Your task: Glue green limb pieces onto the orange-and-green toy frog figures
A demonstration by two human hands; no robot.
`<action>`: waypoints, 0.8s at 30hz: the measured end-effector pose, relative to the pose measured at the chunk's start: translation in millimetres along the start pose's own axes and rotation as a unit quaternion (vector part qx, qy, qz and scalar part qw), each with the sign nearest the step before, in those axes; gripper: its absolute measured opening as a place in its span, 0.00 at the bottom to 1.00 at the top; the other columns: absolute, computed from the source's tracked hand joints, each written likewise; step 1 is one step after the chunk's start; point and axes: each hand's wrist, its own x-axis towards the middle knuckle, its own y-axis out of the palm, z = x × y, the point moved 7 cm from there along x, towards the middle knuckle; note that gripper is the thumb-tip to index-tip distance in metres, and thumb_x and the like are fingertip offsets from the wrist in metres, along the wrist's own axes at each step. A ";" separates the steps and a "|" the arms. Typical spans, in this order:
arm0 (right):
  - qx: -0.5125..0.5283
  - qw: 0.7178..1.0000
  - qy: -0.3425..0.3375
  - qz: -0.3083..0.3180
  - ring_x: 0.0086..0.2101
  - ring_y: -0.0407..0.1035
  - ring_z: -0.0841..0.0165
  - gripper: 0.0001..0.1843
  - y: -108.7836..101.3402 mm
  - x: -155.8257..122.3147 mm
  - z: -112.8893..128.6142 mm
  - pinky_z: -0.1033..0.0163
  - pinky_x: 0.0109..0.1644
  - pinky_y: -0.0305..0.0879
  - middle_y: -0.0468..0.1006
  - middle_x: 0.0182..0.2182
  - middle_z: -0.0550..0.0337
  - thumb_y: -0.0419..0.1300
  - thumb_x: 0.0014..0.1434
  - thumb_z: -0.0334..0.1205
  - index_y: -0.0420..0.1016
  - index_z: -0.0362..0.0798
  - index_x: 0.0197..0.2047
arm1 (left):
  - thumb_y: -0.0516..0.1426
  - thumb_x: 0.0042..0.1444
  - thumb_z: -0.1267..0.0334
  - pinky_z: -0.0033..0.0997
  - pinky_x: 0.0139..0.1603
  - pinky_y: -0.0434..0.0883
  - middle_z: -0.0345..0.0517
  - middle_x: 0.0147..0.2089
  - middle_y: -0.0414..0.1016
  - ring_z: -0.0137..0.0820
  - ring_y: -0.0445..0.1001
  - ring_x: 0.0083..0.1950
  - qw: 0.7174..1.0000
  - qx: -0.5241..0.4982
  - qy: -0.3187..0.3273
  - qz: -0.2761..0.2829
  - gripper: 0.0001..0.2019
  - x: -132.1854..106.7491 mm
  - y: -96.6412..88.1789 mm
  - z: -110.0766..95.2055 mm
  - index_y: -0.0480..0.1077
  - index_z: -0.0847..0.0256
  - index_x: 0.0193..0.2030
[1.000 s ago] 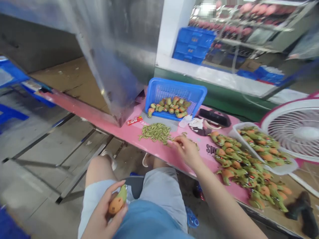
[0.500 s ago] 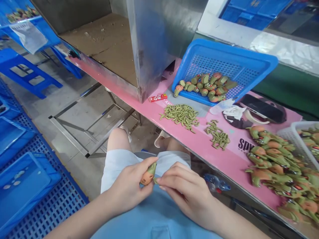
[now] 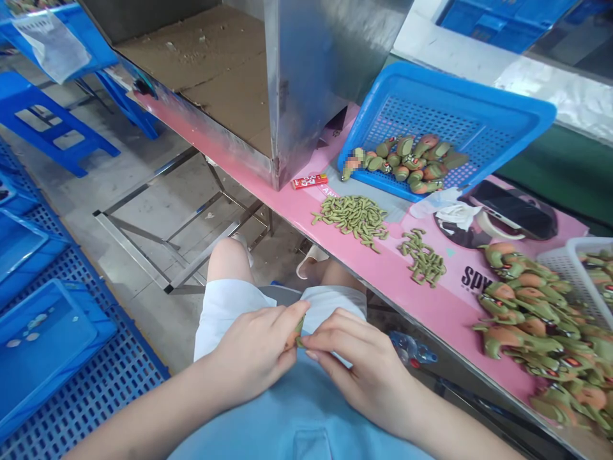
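Observation:
Over my lap, my left hand (image 3: 253, 348) is closed around a small green-and-orange toy figure part (image 3: 299, 327). Most of that part is hidden behind the fingers. My right hand (image 3: 360, 367) pinches a tiny green piece (image 3: 300, 343) between thumb and fingertips, right against the toy part; whether the two are joined I cannot tell. On the pink tabletop (image 3: 378, 284) lie two piles of small curved green pieces, a larger pile (image 3: 352, 216) and a smaller pile (image 3: 424, 257). A heap of green-and-orange toy parts (image 3: 536, 300) covers the table's right end.
A tilted blue basket (image 3: 507, 118) holds several toy parts. Near it are a red packet (image 3: 309, 181), a phone (image 3: 510, 207) and a white basket (image 3: 555, 255). A metal booth (image 3: 306, 96) stands on the table. Blue trays (image 3: 52, 358) and a stool (image 3: 52, 124) are at left.
My left hand has turned over the toy part, so less of it shows. My right hand keeps its pinch beside it. The whole view has shifted slightly.

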 end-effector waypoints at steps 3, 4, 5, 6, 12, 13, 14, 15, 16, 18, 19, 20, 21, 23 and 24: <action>-0.003 1.000 0.006 0.003 0.29 0.63 0.70 0.06 1.5 -0.1 -0.5 0.65 0.31 0.64 0.71 0.28 0.58 0.52 0.59 0.27 0.69 0.44 0.36 | 0.44 0.49 0.75 0.36 0.30 0.69 0.51 0.33 0.73 0.40 0.73 0.34 0.999 0.025 0.006 0.019 0.21 1.4 2.8 -1.2 0.57 0.72 0.52; -0.004 1.000 0.010 0.004 0.29 0.63 0.70 0.06 2.0 -0.1 -1.0 0.65 0.31 0.64 0.71 0.27 0.58 0.52 0.59 0.26 0.68 0.44 0.36 | 0.43 0.49 0.75 0.37 0.30 0.70 0.51 0.34 0.73 0.41 0.73 0.34 0.999 0.032 0.008 0.020 0.21 1.7 3.2 -1.8 0.57 0.72 0.52; -0.006 1.000 0.014 0.006 0.29 0.63 0.70 0.06 2.4 -0.1 -1.3 0.65 0.31 0.64 0.70 0.27 0.58 0.52 0.58 0.26 0.68 0.44 0.36 | 0.43 0.49 0.75 0.38 0.30 0.70 0.52 0.34 0.73 0.41 0.73 0.35 0.999 0.038 0.011 0.021 0.21 1.9 3.6 -2.4 0.56 0.72 0.52; -0.007 1.000 0.016 0.007 0.29 0.63 0.70 0.06 2.8 -0.2 -1.4 0.65 0.31 0.64 0.70 0.27 0.58 0.52 0.58 0.26 0.68 0.44 0.36 | 0.43 0.49 0.76 0.38 0.30 0.70 0.52 0.34 0.73 0.42 0.73 0.34 0.999 0.042 0.013 0.022 0.21 2.1 4.0 -3.2 0.56 0.73 0.52; -0.012 1.000 0.008 0.011 0.29 0.62 0.69 0.06 4.7 -0.6 2.3 0.64 0.32 0.64 0.70 0.27 0.58 0.52 0.58 0.25 0.67 0.43 0.34 | 0.43 0.49 0.77 0.41 0.31 0.71 0.55 0.35 0.73 0.43 0.73 0.36 0.998 0.045 0.014 0.049 0.21 1.0 6.9 -6.3 0.58 0.74 0.52; -0.013 1.000 0.009 0.014 0.29 0.62 0.69 0.07 5.3 -0.6 2.7 0.64 0.32 0.64 0.70 0.27 0.58 0.52 0.58 0.25 0.67 0.43 0.34 | 0.43 0.49 0.76 0.41 0.32 0.71 0.55 0.36 0.73 0.43 0.73 0.36 0.998 0.045 0.014 0.052 0.21 0.7 7.2 -6.4 0.58 0.74 0.52; -0.014 1.000 0.009 0.016 0.29 0.62 0.69 0.07 5.6 -0.7 3.0 0.64 0.32 0.64 0.70 0.27 0.58 0.51 0.58 0.25 0.67 0.44 0.34 | 0.43 0.50 0.76 0.42 0.32 0.71 0.55 0.36 0.73 0.43 0.73 0.37 0.997 0.044 0.013 0.055 0.21 0.4 7.6 -6.2 0.57 0.73 0.53; -0.014 1.000 0.010 0.017 0.29 0.62 0.69 0.07 5.7 -0.8 3.1 0.64 0.31 0.64 0.69 0.27 0.58 0.51 0.58 0.25 0.67 0.44 0.34 | 0.43 0.50 0.76 0.42 0.32 0.71 0.55 0.37 0.73 0.44 0.73 0.37 0.997 0.044 0.011 0.059 0.22 0.1 8.3 -5.7 0.57 0.72 0.53; -0.013 1.000 0.010 0.018 0.29 0.62 0.69 0.07 5.8 -0.9 3.2 0.64 0.31 0.64 0.69 0.27 0.58 0.51 0.58 0.26 0.67 0.45 0.34 | 0.43 0.50 0.75 0.42 0.33 0.71 0.55 0.37 0.74 0.44 0.73 0.37 0.997 0.045 0.009 0.062 0.22 -0.2 8.9 -5.2 0.57 0.72 0.53; -0.010 1.000 0.010 0.021 0.28 0.62 0.69 0.07 6.0 -1.0 2.8 0.64 0.31 0.64 0.69 0.26 0.59 0.51 0.59 0.26 0.67 0.45 0.34 | 0.43 0.50 0.75 0.43 0.33 0.71 0.56 0.38 0.73 0.44 0.73 0.38 0.997 0.044 0.006 0.069 0.22 -0.7 10.5 -4.4 0.57 0.72 0.54; -0.009 1.000 0.010 0.023 0.28 0.62 0.69 0.07 6.1 -1.0 2.5 0.64 0.31 0.64 0.69 0.26 0.59 0.51 0.59 0.26 0.67 0.45 0.34 | 0.43 0.50 0.75 0.43 0.33 0.71 0.56 0.38 0.73 0.44 0.73 0.38 0.997 0.042 0.007 0.072 0.22 -0.9 11.4 -4.2 0.57 0.72 0.53; -0.009 1.000 0.010 0.025 0.29 0.62 0.69 0.07 6.4 -1.0 2.2 0.65 0.31 0.64 0.69 0.26 0.59 0.51 0.59 0.26 0.67 0.45 0.34 | 0.43 0.49 0.75 0.43 0.33 0.71 0.57 0.39 0.73 0.44 0.73 0.38 0.997 0.038 0.009 0.073 0.22 -1.0 11.9 -4.2 0.57 0.73 0.53; -0.009 1.000 0.011 0.026 0.29 0.62 0.69 0.07 6.4 -0.9 1.9 0.65 0.31 0.64 0.69 0.26 0.59 0.51 0.59 0.26 0.67 0.45 0.34 | 0.43 0.49 0.75 0.43 0.34 0.71 0.57 0.39 0.73 0.44 0.73 0.39 0.997 0.034 0.012 0.072 0.22 -1.0 12.2 -4.3 0.57 0.73 0.53; -0.007 1.000 0.010 0.025 0.29 0.63 0.70 0.07 5.5 -0.8 2.1 0.65 0.31 0.64 0.70 0.27 0.59 0.51 0.59 0.27 0.68 0.46 0.35 | 0.44 0.49 0.74 0.42 0.34 0.70 0.57 0.39 0.73 0.44 0.73 0.39 0.997 0.020 0.015 0.067 0.22 -1.1 12.3 -3.9 0.57 0.72 0.53; -0.004 1.000 0.009 0.028 0.29 0.63 0.70 0.07 5.1 -0.8 2.6 0.65 0.31 0.64 0.70 0.27 0.59 0.51 0.60 0.28 0.68 0.46 0.36 | 0.44 0.48 0.74 0.42 0.35 0.70 0.56 0.39 0.73 0.44 0.73 0.39 0.998 0.011 0.015 0.064 0.22 -1.3 11.9 -3.4 0.57 0.71 0.53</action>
